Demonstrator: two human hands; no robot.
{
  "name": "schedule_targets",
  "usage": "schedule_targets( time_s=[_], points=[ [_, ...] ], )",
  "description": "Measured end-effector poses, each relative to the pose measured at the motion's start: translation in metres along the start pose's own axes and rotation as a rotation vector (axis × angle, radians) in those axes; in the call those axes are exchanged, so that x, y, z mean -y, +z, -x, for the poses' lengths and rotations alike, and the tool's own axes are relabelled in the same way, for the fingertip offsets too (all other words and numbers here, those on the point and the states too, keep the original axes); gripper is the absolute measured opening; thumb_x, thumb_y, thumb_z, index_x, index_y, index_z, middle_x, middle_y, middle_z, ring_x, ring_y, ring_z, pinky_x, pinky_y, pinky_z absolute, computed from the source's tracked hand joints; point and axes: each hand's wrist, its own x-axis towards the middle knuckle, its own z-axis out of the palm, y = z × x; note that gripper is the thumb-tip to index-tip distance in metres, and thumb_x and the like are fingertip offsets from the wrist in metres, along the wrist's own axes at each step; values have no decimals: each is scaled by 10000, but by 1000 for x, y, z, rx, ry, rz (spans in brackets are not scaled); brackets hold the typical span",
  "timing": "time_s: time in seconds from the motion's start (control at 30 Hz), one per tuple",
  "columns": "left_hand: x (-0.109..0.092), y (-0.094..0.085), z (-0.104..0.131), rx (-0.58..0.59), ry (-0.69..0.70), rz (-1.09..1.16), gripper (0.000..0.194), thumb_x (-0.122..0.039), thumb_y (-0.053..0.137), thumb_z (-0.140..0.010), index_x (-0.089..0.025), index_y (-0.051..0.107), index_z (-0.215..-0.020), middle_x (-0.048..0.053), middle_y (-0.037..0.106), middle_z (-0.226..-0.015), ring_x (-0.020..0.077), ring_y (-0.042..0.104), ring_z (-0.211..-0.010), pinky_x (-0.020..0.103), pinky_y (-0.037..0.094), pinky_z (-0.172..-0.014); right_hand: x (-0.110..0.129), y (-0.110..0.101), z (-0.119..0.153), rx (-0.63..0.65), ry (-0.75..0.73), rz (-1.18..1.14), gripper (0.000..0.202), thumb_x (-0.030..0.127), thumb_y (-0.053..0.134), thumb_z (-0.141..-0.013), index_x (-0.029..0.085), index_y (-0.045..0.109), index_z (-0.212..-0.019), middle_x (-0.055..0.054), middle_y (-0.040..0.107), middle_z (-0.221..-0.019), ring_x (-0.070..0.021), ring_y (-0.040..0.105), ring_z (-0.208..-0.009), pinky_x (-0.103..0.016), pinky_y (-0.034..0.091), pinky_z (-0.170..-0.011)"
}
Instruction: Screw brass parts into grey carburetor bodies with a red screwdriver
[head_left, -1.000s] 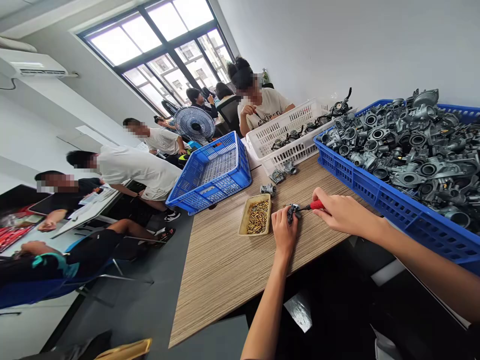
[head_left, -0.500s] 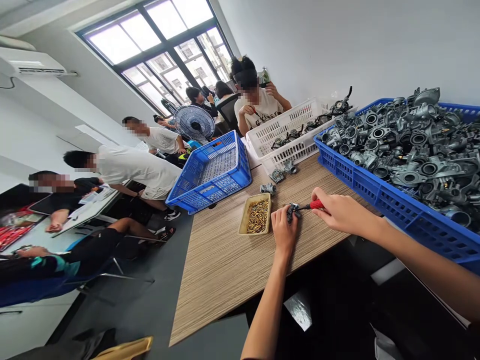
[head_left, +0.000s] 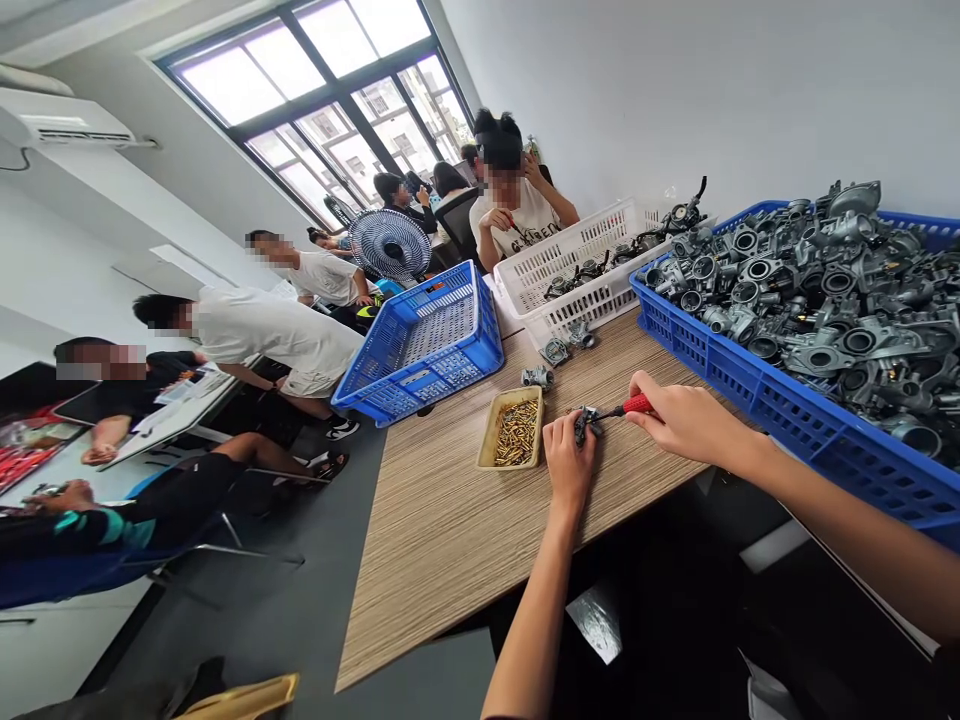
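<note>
My left hand point(head_left: 568, 458) grips a small grey metal carburetor part point(head_left: 583, 423) against the wooden table point(head_left: 450, 520). My right hand point(head_left: 682, 418) holds a red-handled screwdriver point(head_left: 634, 406) whose tip meets the part. Just left of my hands stands a small tan tray point(head_left: 487, 440) filled with brass screws.
A blue crate point(head_left: 757, 395) heaped with metal carburetor bodies fills the right. A white basket point(head_left: 570, 262) with more parts and an empty blue basket point(head_left: 420, 345) stand at the far end. Loose parts point(head_left: 537, 377) lie between. Several seated people work at the far end and the left.
My hands stay in place with the screwdriver on the part. The person at the far end has shifted an arm; the view has moved slightly.
</note>
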Motion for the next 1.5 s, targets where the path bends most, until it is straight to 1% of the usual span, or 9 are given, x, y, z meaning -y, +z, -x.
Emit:
schedule_targets(
  time_s=[0.27, 0.57, 0.8, 0.97, 1.13, 1.23, 1.3, 1.4, 1.5],
  points=[
    [1, 0, 0, -5, -2, 13, 228, -194, 617, -995, -208, 661, -1218, 93, 724, -1113, 264, 589, -1029, 399, 503, -950, -1, 4, -2, -15, 40, 32, 169, 371, 553, -1057, 232, 503, -1139, -31, 762, -827, -272, 747, -774, -296, 307, -612],
    [2, 0, 0, 7, -19, 37, 224, -203, 606, -994, -221, 654, -1211, 90, 712, -1114, 258, 596, -1047, 401, 503, -961, -15, 7, -7, -76, 24, -65, 157, 390, 563, -1022, 262, 506, -1091, 15, 717, -725, -236, 688, -653, -276, 314, -598],
    [-1, -2, -2, -42, -72, 79, 230, -237, 606, -982, -216, 628, -1210, 99, 674, -1152, 254, 599, -1098, 396, 502, -1000, -22, 11, -11, -213, 60, -166, 214, 455, 539, -994, 259, 525, -1076, 5, 700, -720, -221, 652, -584, -281, 345, -590],
    [-1, -4, -4, -41, -162, 93, 243, -202, 535, -985, -215, 621, -1212, 105, 665, -1156, 258, 608, -1111, 409, 504, -1010, -33, 30, -17, -255, 120, -172, 269, 481, 527, -989, 242, 542, -1110, -9, 695, -717, -225, 643, -568, -290, 379, -599],
    [2, -2, -5, -44, -233, 152, 253, -219, 525, -985, -209, 616, -1221, 108, 665, -1154, 258, 625, -1128, 421, 515, -1033, -52, 60, -23, -209, 127, -211, 271, 483, 531, -992, 241, 542, -1112, -12, 710, -749, -229, 676, -627, -295, 425, -635],
    [6, 2, -4, -49, -286, 200, 305, -254, 528, -995, -185, 588, -1286, 130, 678, -1224, 265, 638, -1167, 434, 516, -1063, -61, 76, -25, -170, 128, -215, 283, 475, 525, -1007, 230, 543, -1148, -30, 740, -807, -233, 701, -684, -300, 454, -667],
    [10, 5, -4, -46, -330, 243, 352, -285, 531, -1004, -166, 566, -1334, 150, 686, -1273, 271, 655, -1183, 443, 523, -1068, -64, 83, -25, -143, 137, -167, 307, 462, 513, -1022, 214, 544, -1200, -44, 751, -832, -241, 704, -706, -306, 454, -676],
    [14, 9, -5, -19, -385, 313, 349, -321, 525, -1020, -162, 580, -1326, 150, 716, -1246, 266, 692, -1142, 438, 549, -1036, -65, 90, -24, -95, 172, -11, 338, 437, 497, -1040, 191, 564, -1261, -74, 760, -892, -252, 697, -747, -313, 437, -681],
    [16, 10, -7, -3, -396, 371, 291, -323, 527, -1026, -179, 622, -1260, 130, 740, -1197, 254, 711, -1109, 425, 563, -1014, -68, 94, -26, -97, 159, 136, 295, 415, 486, -1043, 185, 623, -1167, -115, 738, -1005, -265, 673, -887, -327, 451, -732]
  ],
)
